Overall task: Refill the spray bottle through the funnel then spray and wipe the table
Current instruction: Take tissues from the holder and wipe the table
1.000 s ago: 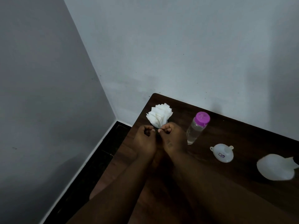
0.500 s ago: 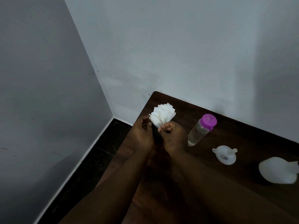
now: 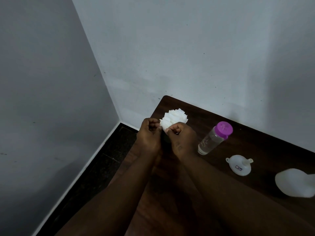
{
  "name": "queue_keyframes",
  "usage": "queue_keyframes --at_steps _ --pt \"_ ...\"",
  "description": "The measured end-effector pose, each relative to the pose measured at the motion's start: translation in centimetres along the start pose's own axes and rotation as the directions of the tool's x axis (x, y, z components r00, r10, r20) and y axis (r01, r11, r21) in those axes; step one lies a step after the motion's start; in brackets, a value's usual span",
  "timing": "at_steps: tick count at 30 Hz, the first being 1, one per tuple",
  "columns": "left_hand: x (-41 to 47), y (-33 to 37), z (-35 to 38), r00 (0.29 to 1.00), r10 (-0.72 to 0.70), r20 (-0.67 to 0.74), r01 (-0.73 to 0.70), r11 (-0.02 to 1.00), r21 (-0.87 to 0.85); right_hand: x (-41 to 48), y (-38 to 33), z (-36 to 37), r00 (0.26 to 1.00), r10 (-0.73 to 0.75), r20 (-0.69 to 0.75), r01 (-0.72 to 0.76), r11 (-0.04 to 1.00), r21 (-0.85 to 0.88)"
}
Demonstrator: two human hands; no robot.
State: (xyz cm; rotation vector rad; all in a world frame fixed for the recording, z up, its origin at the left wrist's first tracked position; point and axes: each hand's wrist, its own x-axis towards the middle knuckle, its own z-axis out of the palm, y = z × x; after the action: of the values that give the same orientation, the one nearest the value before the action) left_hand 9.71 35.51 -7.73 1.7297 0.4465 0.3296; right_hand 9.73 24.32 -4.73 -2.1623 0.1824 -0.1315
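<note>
Since the earlier frames, both hands have stayed at the fanned wad of white tissues, and the left hand has shifted from a closed fist beside the wad to a pinch on its left edge; the objects on the table hold the same layout.

Left hand: fingers curled, fingertips touching the left edge of the tissue wad. It appears to grip the paper, though the exact contact is small and dim.

Right hand: clenched, thumb and forefinger pinching the lower right part of the wad. Both forearms run from the bottom of the view up to the wad, side by side. A dark object shows between the two hands below the tissues; what it is cannot be told.

Tissue wad: many overlapping white sheets fanned out, near the far left corner of the table.

Clear bottle with a purple cap: just right of the right hand, apart from it, leaning in this wide view, with clear liquid in it.

White funnel: on the table right of the bottle and nearer the person, wide mouth down, spout pointing right, a small label on its side.

White translucent container: at the right edge of the view, partly cut off and blurred; its type cannot be confirmed.

Surroundings: dark wooden table set against a pale wall, dark floor to its left.
</note>
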Motion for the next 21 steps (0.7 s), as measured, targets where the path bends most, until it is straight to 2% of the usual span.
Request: queue_keyframes --at_steps 9,16,19,21 --pt "-0.5 -0.3 0.0 0.994 0.099 0.05 -0.098 0.995 -0.02 1.3 0.2 0.0 0.999 0.036 -0.034 -0.036 0.999 0.003" --pt "-1.5 -1.8 -0.4 0.985 0.164 0.051 -0.164 0.986 0.003 1.5 0.4 -0.1 0.999 0.052 -0.007 -0.052 0.999 -0.008" --pt "-1.5 -1.7 -0.4 0.986 0.157 0.05 -0.157 0.988 0.006 1.3 0.3 -0.4 1.0 0.003 0.013 -0.003 0.999 -0.043" --pt "-1.5 -1.8 -0.4 0.988 0.142 0.06 -0.143 0.989 0.023 1.1 0.2 -0.6 0.996 -0.078 0.045 0.082 0.992 -0.095"
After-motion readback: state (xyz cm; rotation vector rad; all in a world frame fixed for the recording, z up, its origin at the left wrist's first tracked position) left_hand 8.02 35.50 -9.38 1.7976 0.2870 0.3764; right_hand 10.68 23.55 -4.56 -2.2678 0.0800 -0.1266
